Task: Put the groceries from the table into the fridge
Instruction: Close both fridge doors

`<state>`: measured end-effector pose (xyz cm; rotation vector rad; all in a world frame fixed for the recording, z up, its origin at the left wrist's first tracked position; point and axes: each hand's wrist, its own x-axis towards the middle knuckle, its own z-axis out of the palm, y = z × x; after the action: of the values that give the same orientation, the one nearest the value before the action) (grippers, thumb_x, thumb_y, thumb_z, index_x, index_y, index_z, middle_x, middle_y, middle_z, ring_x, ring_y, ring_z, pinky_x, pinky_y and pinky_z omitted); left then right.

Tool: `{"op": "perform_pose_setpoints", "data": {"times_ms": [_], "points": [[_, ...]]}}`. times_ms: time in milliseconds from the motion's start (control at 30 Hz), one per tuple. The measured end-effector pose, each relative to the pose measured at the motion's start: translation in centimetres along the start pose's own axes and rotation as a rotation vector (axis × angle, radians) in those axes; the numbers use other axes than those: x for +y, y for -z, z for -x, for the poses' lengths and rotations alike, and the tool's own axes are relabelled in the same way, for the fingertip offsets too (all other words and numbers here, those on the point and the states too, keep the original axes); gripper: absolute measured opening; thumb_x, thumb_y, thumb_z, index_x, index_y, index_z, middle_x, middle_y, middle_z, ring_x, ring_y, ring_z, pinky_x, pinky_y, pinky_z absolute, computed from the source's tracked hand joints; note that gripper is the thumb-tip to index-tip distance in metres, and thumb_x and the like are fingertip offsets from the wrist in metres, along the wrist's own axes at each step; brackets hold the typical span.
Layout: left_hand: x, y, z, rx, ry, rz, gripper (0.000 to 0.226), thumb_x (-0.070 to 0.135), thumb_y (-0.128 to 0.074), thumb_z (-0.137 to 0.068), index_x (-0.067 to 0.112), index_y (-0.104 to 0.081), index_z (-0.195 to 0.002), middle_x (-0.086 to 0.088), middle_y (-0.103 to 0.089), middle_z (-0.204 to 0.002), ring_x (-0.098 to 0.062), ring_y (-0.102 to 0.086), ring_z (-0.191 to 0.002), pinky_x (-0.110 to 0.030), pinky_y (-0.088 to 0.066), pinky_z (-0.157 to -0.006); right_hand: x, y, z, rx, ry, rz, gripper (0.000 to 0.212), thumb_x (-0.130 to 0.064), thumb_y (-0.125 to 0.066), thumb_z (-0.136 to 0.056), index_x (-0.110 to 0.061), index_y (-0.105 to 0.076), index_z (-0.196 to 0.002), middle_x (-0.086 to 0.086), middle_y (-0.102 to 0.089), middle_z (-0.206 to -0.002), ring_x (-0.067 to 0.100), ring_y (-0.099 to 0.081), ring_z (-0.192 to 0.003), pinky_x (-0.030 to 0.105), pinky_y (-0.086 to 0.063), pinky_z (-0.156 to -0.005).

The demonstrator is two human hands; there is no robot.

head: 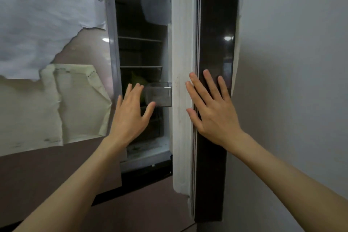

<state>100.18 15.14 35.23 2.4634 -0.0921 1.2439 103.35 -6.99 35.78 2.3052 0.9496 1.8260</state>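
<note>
At the far left, torn white paper (pixel 37 30) with a ragged lower edge is seen stuck to a glossy brownish door panel (pixel 47 175), and below it a creased, cream-coloured sheet (pixel 79 103) is taped flat. To its right the fridge (pixel 141 52) stands partly open, its dim interior crossed by thin horizontal shelves (pixel 140 38); something yellow-green is glimpsed on a lower shelf, too blurred to be identified. A clear, boxy plastic bin (pixel 160 94) is mounted on the inner side of the door. The left hand (pixel 131 111) is held with fingers spread and straight in front of the opening, nothing being gripped. The white rubber door gasket (pixel 181 81) runs vertically beside it. The right hand (pixel 211 107), fingers extended and empty, is laid flat against the dark glossy door edge (pixel 216 24). A plain grey wall (pixel 291 62) fills the right.
</note>
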Motion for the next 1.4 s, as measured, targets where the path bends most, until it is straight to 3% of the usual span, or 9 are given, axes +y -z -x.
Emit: {"op": "perform_pose_setpoints", "data": {"times_ms": [233,367,567,733,867,1033,1200,1333,1400], "points": [[-4.5,3.6,1.6,0.090,-0.086,-0.244,0.056,0.026,-0.046,-0.094,0.015,-0.025,-0.146,-0.004,-0.011,-0.157,-0.016,0.003,-0.144,-0.044,0.001,-0.117,-7.3,-1.6,-4.1,-0.064,0.201,-0.025,0.054,-0.033,-0.040,-0.093,-0.009,-0.036,-0.141,0.013,-0.024,-0.154,0.028,-0.017,-0.143,0.047,-0.011,-0.116],[-7.4,6.0,1.9,0.131,-0.076,-0.384,0.055,0.019,-0.051,-0.091,0.012,-0.032,-0.142,-0.010,-0.018,-0.155,-0.025,-0.003,-0.144,-0.051,-0.002,-0.114,-9.2,-2.9,-5.2,-0.010,0.135,-0.077,0.054,-0.026,-0.044,-0.091,-0.008,-0.037,-0.141,0.014,-0.024,-0.153,0.028,-0.015,-0.144,0.048,-0.010,-0.117],[-12.0,8.7,2.3,0.132,-0.010,-0.587,0.063,0.023,-0.054,-0.089,0.013,-0.027,-0.145,-0.012,-0.012,-0.156,-0.028,0.002,-0.144,-0.059,-0.001,-0.111,-10.8,-7.0,-6.4,-0.050,0.013,-0.139,0.065,-0.035,-0.034,-0.091,-0.004,-0.019,-0.146,0.014,-0.015,-0.155,0.026,-0.010,-0.144,0.044,-0.005,-0.116],[-15.3,9.8,1.9,0.113,0.046,-0.649,0.068,0.031,-0.054,-0.090,0.017,-0.021,-0.147,-0.012,-0.004,-0.157,-0.031,0.005,-0.143,-0.061,0.000,-0.109,-12.4,-11.0,-8.0,-0.052,-0.095,-0.230,0.064,-0.036,-0.027,-0.093,-0.001,-0.015,-0.145,0.012,-0.016,-0.154,0.022,-0.012,-0.142,0.039,0.001,-0.115],[-17.4,9.1,1.3,0.093,0.065,-0.661,0.071,0.050,-0.040,-0.090,0.023,-0.009,-0.149,-0.010,0.009,-0.157,-0.031,0.014,-0.142,-0.061,0.007,-0.108,-13.3,-13.4,-7.9,0.036,-0.131,-0.328,0.062,-0.034,-0.023,-0.095,-0.005,-0.001,-0.146,0.007,-0.003,-0.154,0.021,-0.003,-0.143,0.041,-0.001,-0.116],[-19.0,7.4,1.1,0.210,0.004,-0.739,0.072,0.056,-0.027,-0.089,0.022,-0.007,-0.149,-0.013,0.004,-0.156,-0.034,0.008,-0.142,-0.063,0.008,-0.107,-13.7,-15.8,-8.2,0.139,-0.143,-0.404,0.058,-0.039,-0.006,-0.097,-0.018,0.017,-0.146,-0.007,0.020,-0.154,0.013,0.015,-0.143,0.041,0.007,-0.117],[-19.9,6.4,0.8,0.364,-0.076,-0.818,0.066,0.053,-0.029,-0.093,0.019,-0.016,-0.148,-0.012,-0.006,-0.154,-0.037,-0.002,-0.141,-0.064,0.001,-0.108,-14.8,-18.0,-9.3,0.170,-0.159,-0.373,0.058,-0.041,-0.005,-0.097,-0.021,0.016,-0.147,-0.011,0.026,-0.153,0.010,0.016,-0.143,0.043,0.007,-0.116],[-20.3,6.0,0.7,0.453,-0.120,-0.840,0.065,0.053,-0.031,-0.092,0.019,-0.023,-0.147,-0.013,-0.013,-0.152,-0.037,-0.009,-0.141,-0.065,-0.004,-0.109,-15.8,-19.6,-10.1,0.204,-0.228,-0.351,0.061,-0.035,-0.023,-0.095,-0.011,-0.004,-0.148,-0.007,0.012,-0.156,0.011,0.012,-0.144,0.044,0.005,-0.116],[-20.3,5.9,0.6,0.466,-0.127,-0.844,0.065,0.053,-0.033,-0.091,0.020,-0.021,-0.147,-0.012,-0.013,-0.152,-0.037,-0.010,-0.141,-0.065,-0.004,-0.109,-15.8,-19.8,-9.9,0.203,-0.228,-0.340,0.062,-0.034,-0.026,-0.094,-0.009,-0.006,-0.147,-0.007,0.013,-0.156,0.010,0.011,-0.144,0.043,0.005,-0.116]]}}
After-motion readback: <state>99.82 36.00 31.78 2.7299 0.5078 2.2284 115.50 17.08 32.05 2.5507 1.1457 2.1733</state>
